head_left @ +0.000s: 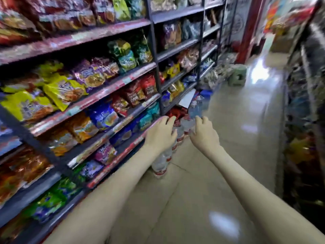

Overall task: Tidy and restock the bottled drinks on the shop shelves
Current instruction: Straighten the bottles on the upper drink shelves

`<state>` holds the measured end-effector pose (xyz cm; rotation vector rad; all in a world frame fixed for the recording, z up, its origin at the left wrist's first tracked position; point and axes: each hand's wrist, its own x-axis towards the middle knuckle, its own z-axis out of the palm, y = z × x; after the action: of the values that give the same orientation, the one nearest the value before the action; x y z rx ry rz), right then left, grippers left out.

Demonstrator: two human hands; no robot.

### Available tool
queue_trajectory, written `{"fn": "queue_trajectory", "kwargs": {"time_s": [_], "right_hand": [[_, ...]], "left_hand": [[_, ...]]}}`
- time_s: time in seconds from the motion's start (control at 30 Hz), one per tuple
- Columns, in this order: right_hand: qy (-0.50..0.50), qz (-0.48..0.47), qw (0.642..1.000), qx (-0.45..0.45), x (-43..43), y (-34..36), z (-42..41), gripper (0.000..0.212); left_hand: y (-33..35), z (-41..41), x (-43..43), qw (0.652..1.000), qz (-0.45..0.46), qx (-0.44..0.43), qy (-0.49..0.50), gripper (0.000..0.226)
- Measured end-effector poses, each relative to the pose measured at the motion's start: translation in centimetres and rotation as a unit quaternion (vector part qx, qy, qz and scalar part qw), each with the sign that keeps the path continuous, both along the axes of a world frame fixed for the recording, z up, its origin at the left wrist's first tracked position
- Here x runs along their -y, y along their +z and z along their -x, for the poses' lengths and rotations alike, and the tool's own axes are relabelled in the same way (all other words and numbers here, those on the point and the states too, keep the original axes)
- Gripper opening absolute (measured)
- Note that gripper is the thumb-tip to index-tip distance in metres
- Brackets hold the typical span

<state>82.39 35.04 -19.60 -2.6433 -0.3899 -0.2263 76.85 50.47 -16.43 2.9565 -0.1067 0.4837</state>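
Reaching toward stock: left grip [161,134] and right grip [204,132], both stretched forward, low, and near each other.

- Grip state: fingers of both are bent downward over the bottle tops. Blur hides whether either is touching or pinching a cap, so I cannot tell.
- Bottles [159,165]: clear, with red labels, standing upright in a row on the floor [202,182], just beside the foot of the shelves [112,92]. The row runs away from the person and passes under and between the two grips.
- Step in hand, as judged: picking up floor stock for restocking. No bottle is visibly lifted yet.
- Next move calls for: a firm hold on a neck or cap and a straight lift, so the neighbouring bottles in the row stay standing. It also needs a drinks bay, and none shows in this view.
- Shelves, contents: snack bags [58,92] on every visible tier, with no bottles among them.
- Bottles, contents: apparently full of clear liquid.
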Motion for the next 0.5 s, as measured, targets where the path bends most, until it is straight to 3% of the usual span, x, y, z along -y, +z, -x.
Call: {"fn": "queue_trajectory", "kwargs": {"time_s": [0.2,0.5], "right_hand": [[-0.025,0.128,0.991,0.035,-0.8,0.2,-14.3,0.062],[-0.157,0.183,0.97,0.034,4.0,0.6,-39.0,0.075]], "left_hand": [[-0.5,-17.0,-0.9,0.998,0.012,-0.019,-0.055,0.052],[-0.9,-46.4,1.9,0.985,0.005,-0.027,-0.168,0.051]]}}
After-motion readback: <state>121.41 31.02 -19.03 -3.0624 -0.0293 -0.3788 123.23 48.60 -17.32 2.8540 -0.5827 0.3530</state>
